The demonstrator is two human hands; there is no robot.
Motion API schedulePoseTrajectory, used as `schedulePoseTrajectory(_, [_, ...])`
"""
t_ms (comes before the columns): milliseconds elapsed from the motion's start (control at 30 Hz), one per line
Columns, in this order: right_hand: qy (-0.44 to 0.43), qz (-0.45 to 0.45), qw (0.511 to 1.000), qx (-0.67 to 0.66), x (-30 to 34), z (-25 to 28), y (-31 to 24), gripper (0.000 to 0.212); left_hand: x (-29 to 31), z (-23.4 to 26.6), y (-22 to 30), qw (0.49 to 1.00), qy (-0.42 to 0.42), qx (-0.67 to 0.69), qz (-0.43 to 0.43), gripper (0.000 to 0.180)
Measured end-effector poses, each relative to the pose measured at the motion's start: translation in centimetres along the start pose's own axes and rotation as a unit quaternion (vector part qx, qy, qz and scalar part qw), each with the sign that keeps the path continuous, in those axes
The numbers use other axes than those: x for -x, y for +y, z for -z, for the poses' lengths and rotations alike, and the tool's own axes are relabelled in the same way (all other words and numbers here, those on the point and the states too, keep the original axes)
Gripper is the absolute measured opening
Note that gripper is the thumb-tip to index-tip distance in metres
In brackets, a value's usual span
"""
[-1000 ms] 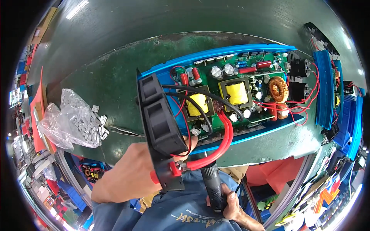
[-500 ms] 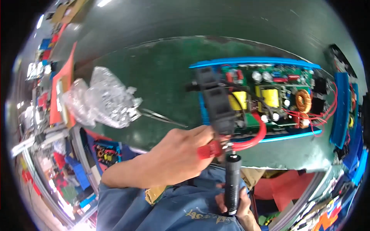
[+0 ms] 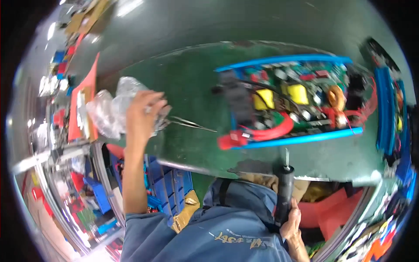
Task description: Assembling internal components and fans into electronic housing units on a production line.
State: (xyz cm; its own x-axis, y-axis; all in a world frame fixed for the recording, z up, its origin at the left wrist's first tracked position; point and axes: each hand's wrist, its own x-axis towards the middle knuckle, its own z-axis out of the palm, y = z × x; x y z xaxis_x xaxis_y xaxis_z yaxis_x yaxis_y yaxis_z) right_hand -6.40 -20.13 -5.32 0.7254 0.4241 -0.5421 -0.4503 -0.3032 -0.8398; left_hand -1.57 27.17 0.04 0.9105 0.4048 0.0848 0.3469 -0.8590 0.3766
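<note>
My left hand (image 3: 146,111) is over the clear plastic bag (image 3: 104,115) of small shiny metal parts; its fingers are apart and bent, with the tips slightly blurred. A pair of metal tweezers (image 3: 192,124) sticks out beside the bag. In my right hand (image 3: 291,222) is a black electric screwdriver (image 3: 285,183), its bit pointing away from me at the bench edge. Beyond it lies a circuit board (image 3: 283,102) in a blue metal housing (image 3: 305,137). At the board's left end are a black terminal block (image 3: 238,98) and a thick red cable (image 3: 273,129).
A green bench top (image 3: 187,83) carries these things. At the right stand more blue housings (image 3: 384,113) with parts inside. A red panel (image 3: 83,109) is behind the bag. Below the bench at the left are blue bins (image 3: 170,185).
My left hand has left the red cable end and moved left to the bag. The screwdriver has moved right and away from the cable end, still in my right hand.
</note>
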Motion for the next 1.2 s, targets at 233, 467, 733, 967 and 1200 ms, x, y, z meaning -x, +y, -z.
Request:
schedulePoseTrajectory(233, [-0.068, 0.037, 0.996, -0.033, -0.9, 0.3, -1.0, 0.049, 0.0, 2.2, -5.9, 0.982, 0.067, -0.142, -0.105, 0.03])
schedulePoseTrajectory(467, [-0.008, 0.11, 0.994, -0.013, -1.5, 0.7, -1.9, 0.054, 7.0, 0.5, 14.1, 0.985, -0.09, 0.135, 0.061, 0.011])
schedulePoseTrajectory(733, [-0.014, 0.137, 0.99, 0.026, -1.5, 0.7, -1.5, 0.042, 3.6, -3.9, 21.1, 0.98, -0.059, 0.145, -0.12, 0.015])
schedulePoseTrajectory(967, [-0.025, 0.137, 0.99, 0.027, -1.7, 0.8, -2.0, 0.041, 1.0, -3.9, 21.4, 0.947, -0.052, -0.016, -0.317, 0.012])
schedulePoseTrajectory(1200, [-0.083, 0.059, 0.994, -0.04, -2.5, 1.4, -2.7, 0.048, -0.7, -4.1, 22.7, 0.931, -0.096, -0.118, -0.33, 0.013])
